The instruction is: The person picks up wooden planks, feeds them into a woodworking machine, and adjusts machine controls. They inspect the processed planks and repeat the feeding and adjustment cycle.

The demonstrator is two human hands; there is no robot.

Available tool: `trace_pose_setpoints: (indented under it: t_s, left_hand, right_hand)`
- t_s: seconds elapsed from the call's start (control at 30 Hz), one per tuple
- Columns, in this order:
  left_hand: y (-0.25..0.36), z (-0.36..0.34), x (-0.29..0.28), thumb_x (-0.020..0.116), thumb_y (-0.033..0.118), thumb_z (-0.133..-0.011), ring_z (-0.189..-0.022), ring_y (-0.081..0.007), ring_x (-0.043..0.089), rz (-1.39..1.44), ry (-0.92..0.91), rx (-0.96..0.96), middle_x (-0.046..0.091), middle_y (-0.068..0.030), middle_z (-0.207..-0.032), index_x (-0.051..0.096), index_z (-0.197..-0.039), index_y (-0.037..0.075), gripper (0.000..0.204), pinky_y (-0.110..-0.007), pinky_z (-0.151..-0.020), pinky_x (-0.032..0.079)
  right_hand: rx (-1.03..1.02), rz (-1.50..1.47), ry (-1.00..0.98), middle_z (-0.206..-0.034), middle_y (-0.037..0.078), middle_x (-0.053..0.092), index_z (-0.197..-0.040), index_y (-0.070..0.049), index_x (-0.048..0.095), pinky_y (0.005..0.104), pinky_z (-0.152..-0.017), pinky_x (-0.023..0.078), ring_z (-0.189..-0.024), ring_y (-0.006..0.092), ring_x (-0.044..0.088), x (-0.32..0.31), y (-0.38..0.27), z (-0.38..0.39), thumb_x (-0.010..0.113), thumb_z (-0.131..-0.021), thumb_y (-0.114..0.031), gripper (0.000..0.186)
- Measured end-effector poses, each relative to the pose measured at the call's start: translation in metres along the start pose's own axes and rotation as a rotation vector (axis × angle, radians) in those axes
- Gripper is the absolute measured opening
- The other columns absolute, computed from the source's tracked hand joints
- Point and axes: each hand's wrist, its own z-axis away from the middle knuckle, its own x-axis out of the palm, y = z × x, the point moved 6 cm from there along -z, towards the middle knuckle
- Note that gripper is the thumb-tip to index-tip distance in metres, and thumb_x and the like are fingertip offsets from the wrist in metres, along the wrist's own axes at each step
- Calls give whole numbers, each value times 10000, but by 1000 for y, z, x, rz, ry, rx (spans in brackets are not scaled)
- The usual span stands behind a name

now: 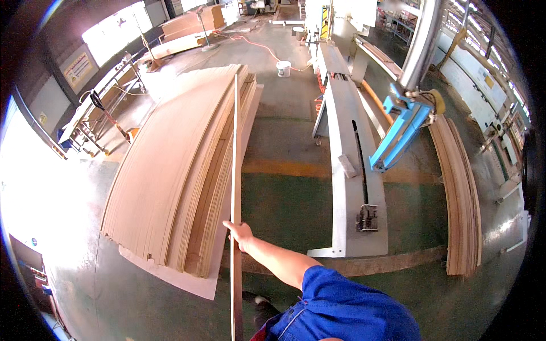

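A long, narrow wooden strip (235, 170) runs from the lower edge of the view up along the right side of the board stack. My right hand (243, 234) is closed around it, with the arm stretched forward and to the left. The strip's lower end passes out of view. Just left of it lies a large stack of thin wooden boards (162, 153), its right side stepped with narrower strips. A pale sheet (210, 284) shows beneath the stack. My left hand is not in view.
On the right stands a long metal machine bed (369, 238) with a slot and a blue arm (404, 131) above it. Beyond it lies another stack of strips (458, 193). A white bucket (283, 69) and red hose (259, 45) are farther off. At left stands a metal-framed table (94, 113).
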Motion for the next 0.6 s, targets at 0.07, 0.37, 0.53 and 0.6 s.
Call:
trace_pose_setpoints:
  t_s: [0.07, 0.37, 0.53, 0.6]
  left_hand:
    - [64, 31, 3, 707, 369, -898, -841, -297, 685, -4, -13, -56, 726, -191, -954, 657, -1063, 42, 370, -443, -760, 532]
    - [139, 130, 56, 764, 425, -832, -799, -325, 673, -52, -16, -46, 712, -202, -915, 634, -1007, 35, 447, -446, -726, 529]
    - [137, 176, 93, 783, 460, -804, -767, -339, 658, -73, -17, 9, 696, -217, -880, 615, -958, 43, 475, -438, -705, 528]
    - [152, 189, 102, 750, 504, -817, -792, -361, 663, -96, 16, 18, 696, -221, -888, 615, -979, 53, 498, -455, -716, 528]
  right_hand:
    - [45, -32, -32, -703, 40, 532, -954, -57, 567, 337, -502, 457, -584, 158, 534, -33, 2, 46, 843, -799, -329, 417]
    - [19, -505, -575, -612, -35, 427, -792, -168, 449, 275, -498, 386, -503, 99, 424, -154, -5, 174, 638, -934, -273, 259]
    - [-80, -649, -701, -629, -10, 477, -901, -116, 551, 276, -507, 412, -519, 113, 455, -226, -65, 214, 638, -927, -315, 219]
    - [-121, -675, -665, -653, -6, 506, -981, -105, 575, 289, -521, 431, -530, 120, 472, -251, -80, 226, 643, -922, -354, 264]
